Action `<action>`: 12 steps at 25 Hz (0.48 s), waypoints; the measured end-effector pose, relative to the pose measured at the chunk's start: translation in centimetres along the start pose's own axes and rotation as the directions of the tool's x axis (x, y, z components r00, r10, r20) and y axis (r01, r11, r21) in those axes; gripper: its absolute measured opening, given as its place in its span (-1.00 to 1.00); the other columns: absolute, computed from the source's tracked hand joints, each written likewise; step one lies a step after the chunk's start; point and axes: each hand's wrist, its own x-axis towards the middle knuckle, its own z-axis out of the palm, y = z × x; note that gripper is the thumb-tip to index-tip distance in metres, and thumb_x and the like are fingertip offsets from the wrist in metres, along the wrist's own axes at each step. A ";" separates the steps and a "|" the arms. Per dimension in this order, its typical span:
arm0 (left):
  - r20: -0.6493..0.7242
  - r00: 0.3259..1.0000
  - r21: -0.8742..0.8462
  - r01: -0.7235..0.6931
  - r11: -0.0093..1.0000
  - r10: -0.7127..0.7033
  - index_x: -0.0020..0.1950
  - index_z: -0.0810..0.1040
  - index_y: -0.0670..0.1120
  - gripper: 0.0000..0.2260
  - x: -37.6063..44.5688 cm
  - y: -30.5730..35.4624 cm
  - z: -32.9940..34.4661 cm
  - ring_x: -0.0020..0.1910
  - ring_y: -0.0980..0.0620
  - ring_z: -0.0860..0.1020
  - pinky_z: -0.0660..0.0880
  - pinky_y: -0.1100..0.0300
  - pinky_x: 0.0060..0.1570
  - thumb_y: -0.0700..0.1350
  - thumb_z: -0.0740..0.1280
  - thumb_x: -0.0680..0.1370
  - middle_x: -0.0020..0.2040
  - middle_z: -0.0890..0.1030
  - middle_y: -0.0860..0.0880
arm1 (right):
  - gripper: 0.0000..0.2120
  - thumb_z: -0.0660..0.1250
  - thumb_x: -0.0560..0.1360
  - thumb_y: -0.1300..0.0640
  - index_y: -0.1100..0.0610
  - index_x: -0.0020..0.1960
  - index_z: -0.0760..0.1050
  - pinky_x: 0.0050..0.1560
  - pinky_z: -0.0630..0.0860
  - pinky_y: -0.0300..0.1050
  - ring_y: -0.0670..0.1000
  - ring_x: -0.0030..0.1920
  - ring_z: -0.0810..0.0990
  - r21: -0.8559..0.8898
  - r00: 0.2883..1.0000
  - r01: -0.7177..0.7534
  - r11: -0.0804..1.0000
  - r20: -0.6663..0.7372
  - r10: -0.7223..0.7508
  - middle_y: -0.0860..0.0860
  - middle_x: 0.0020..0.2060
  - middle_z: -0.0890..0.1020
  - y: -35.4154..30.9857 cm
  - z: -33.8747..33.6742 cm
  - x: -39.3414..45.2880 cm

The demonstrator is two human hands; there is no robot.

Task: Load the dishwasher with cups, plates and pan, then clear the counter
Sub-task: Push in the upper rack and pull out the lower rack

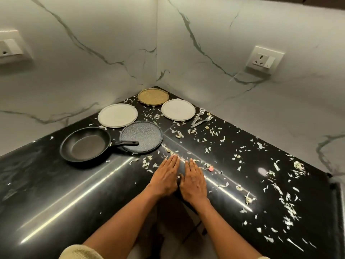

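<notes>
Glossy black counter (56,193) with pale scraps (287,208), left hand (165,177) and right hand (193,181) flat, grip released.

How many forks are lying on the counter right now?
2. Both forks lie side by side right of the white plate near the right wall: one closer to the plate, the other just right of it. None seem hidden.

Seen from above: left hand (165,176) and right hand (194,181) laid flat, side by side, on a black counter (56,193) strewn with pale scraps (287,204). Behind: black pan (85,144), handle resting on a speckled grey plate (147,132), two white plates (117,115) (178,109), woven mat (153,96), two forks (200,118).
</notes>
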 end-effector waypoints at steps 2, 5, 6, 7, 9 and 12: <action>0.033 0.999 -0.004 -0.024 1.000 0.024 0.62 -0.18 -0.16 -0.37 3.3 -0.9 0.1 0.60 0.00 -0.22 -0.26 0.11 0.55 -0.07 0.08 0.65 0.63 -0.18 -0.11 | -0.42 0.04 0.67 0.01 0.15 0.64 0.02 0.57 -0.18 -0.07 0.03 0.62 -0.03 -0.004 0.999 -0.025 1.000 0.022 0.026 0.09 0.63 0.05 0.8 0.4 3.1; 0.063 0.996 0.003 -0.066 0.998 0.065 0.61 -0.20 -0.17 -0.36 9.7 -2.3 -0.1 0.60 -0.01 -0.22 -0.26 0.11 0.55 -0.09 0.08 0.64 0.62 -0.19 -0.12 | -0.43 0.01 0.69 0.02 0.17 0.64 -0.02 0.61 -0.16 -0.03 0.04 0.63 -0.06 -0.018 0.994 -0.084 0.996 0.074 0.085 0.10 0.63 0.01 2.4 0.1 8.5; 0.072 0.994 -0.001 -0.082 0.997 0.082 0.62 -0.19 -0.18 -0.36 12.2 -2.7 -0.2 0.60 -0.01 -0.20 -0.24 0.10 0.56 -0.07 0.08 0.65 0.63 -0.17 -0.13 | -0.42 0.01 0.69 0.03 0.18 0.64 -0.03 0.61 -0.16 -0.03 0.04 0.63 -0.07 -0.028 0.991 -0.095 0.995 0.090 0.098 0.10 0.63 0.00 2.9 -0.3 10.4; 0.085 0.992 -0.010 -0.098 0.995 0.099 0.62 -0.16 -0.18 -0.37 14.7 -2.9 -0.4 0.61 -0.02 -0.17 -0.22 0.10 0.56 -0.05 0.08 0.66 0.63 -0.14 -0.13 | -0.42 0.01 0.69 0.04 0.18 0.64 -0.04 0.61 -0.15 -0.03 0.04 0.63 -0.06 -0.041 0.988 -0.104 0.994 0.111 0.108 0.10 0.63 -0.01 3.5 -0.8 12.4; 0.100 0.987 -0.019 -0.124 0.992 0.125 0.62 -0.11 -0.18 -0.39 19.2 -3.2 -0.5 0.61 -0.03 -0.10 -0.17 0.08 0.57 -0.03 0.08 0.66 0.63 -0.07 -0.15 | -0.41 0.05 0.68 0.06 0.17 0.64 -0.04 0.60 -0.15 -0.03 0.04 0.63 -0.05 -0.058 0.983 -0.125 0.990 0.130 0.132 0.09 0.63 0.00 4.7 -1.3 16.5; 0.092 0.981 -0.038 -0.167 0.985 0.170 0.62 -0.03 -0.18 -0.43 25.0 -3.7 -0.1 0.61 -0.03 -0.02 -0.11 0.10 0.57 -0.11 0.08 0.65 0.63 0.03 -0.14 | -0.41 0.07 0.66 0.09 0.15 0.64 -0.01 0.61 -0.09 -0.01 0.03 0.62 -0.01 -0.052 0.979 -0.148 0.988 0.130 0.154 0.07 0.63 0.04 6.3 -1.5 21.8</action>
